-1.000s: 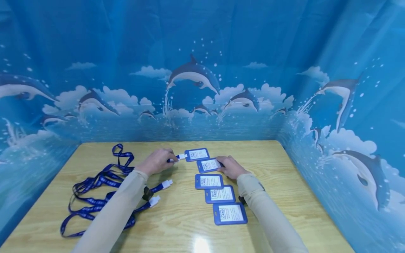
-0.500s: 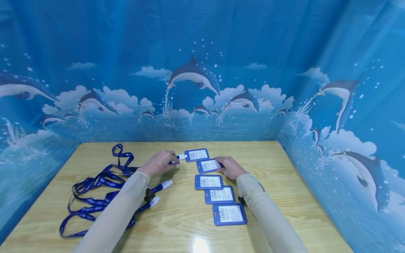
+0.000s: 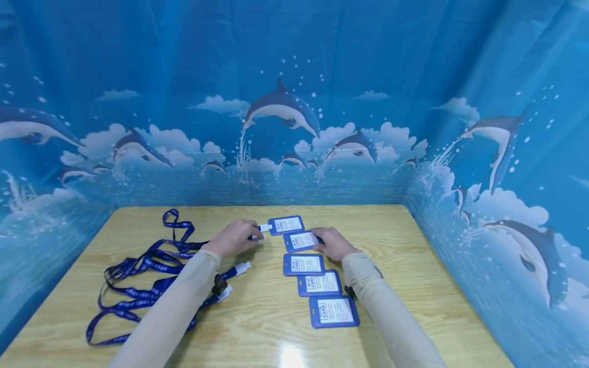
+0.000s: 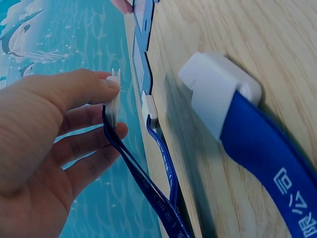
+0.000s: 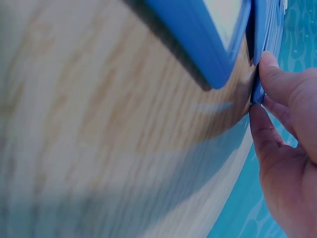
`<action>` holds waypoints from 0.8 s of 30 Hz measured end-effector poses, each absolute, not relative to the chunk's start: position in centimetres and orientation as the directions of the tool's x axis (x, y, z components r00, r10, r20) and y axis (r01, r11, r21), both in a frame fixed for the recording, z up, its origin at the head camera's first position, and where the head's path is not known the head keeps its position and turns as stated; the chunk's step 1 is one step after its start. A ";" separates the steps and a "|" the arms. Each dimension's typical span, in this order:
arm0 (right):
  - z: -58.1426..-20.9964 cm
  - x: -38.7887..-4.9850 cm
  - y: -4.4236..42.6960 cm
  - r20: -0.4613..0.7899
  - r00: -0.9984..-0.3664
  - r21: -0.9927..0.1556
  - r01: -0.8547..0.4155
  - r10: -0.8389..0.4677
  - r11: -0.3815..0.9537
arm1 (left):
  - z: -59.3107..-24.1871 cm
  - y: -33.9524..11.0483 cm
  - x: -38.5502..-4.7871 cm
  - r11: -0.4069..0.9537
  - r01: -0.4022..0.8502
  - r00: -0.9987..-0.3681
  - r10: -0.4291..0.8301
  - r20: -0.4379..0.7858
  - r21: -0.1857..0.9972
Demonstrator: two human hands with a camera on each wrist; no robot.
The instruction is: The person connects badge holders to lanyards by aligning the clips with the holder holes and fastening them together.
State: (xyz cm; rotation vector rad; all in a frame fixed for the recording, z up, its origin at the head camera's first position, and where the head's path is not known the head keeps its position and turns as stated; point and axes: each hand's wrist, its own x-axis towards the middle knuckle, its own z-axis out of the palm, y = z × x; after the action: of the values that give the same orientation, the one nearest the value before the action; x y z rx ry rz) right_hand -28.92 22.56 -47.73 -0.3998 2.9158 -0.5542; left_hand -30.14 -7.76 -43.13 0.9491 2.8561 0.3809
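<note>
My left hand [image 3: 234, 239] pinches the white clip [image 4: 114, 96] of a blue lanyard between thumb and fingers, held just above the table. Beside it, another lanyard's white clip [image 4: 148, 106] is joined to the farthest blue card holder [image 3: 287, 225]. My right hand [image 3: 336, 244] grips the right edge of a second card holder [image 3: 299, 241], whose slotted end points left toward the left hand. A gap separates the pinched clip from that card holder. In the right wrist view, the thumb and fingers [image 5: 270, 124] pinch the holder's blue edge.
Three more card holders [image 3: 303, 264] lie in a column nearer me, two overlapping. Tangled blue lanyards [image 3: 147, 266] cover the table's left side, with two loose white clips [image 3: 242, 268] pointing right. A dolphin-print curtain [image 3: 294, 174] encloses the wooden table [image 3: 276, 337].
My left hand has shifted slightly right with the pinched clip, dragging its strap along. The card holder in my right hand has moved slightly left.
</note>
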 end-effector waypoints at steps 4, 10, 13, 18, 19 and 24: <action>-47.7 -28.8 22.5 -0.100 -0.956 -0.380 -0.220 -0.277 0.898 | -43.1 -7.6 -30.1 0.773 0.575 -0.798 0.602 -0.024 0.269; -47.6 -28.8 22.4 -0.105 -0.954 -0.369 -0.224 -0.280 0.902 | -43.2 -7.3 -30.1 0.776 0.576 -0.800 0.600 -0.021 0.256; -47.6 -28.8 22.4 -0.107 -0.955 -0.372 -0.219 -0.276 0.902 | -43.2 -7.2 -30.3 0.774 0.579 -0.797 0.603 -0.023 0.256; -47.7 -28.6 22.2 -0.106 -0.959 -0.383 -0.204 -0.262 0.901 | -43.4 -7.2 -30.3 0.762 0.588 -0.789 0.615 -0.015 0.272; -47.8 -28.6 22.2 -0.104 -0.959 -0.383 -0.205 -0.263 0.901 | -43.4 -7.3 -30.3 0.760 0.589 -0.788 0.615 -0.012 0.273; -47.8 -28.7 22.1 -0.097 -0.953 -0.385 -0.229 -0.286 0.894 | -43.4 -7.2 -30.2 0.765 0.584 -0.793 0.609 -0.011 0.270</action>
State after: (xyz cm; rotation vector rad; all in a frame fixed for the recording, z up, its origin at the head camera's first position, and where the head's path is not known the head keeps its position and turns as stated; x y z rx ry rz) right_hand -28.71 22.14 -47.75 -0.3979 2.9093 -0.5631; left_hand -30.23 -7.21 -43.44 0.9691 2.8584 0.3878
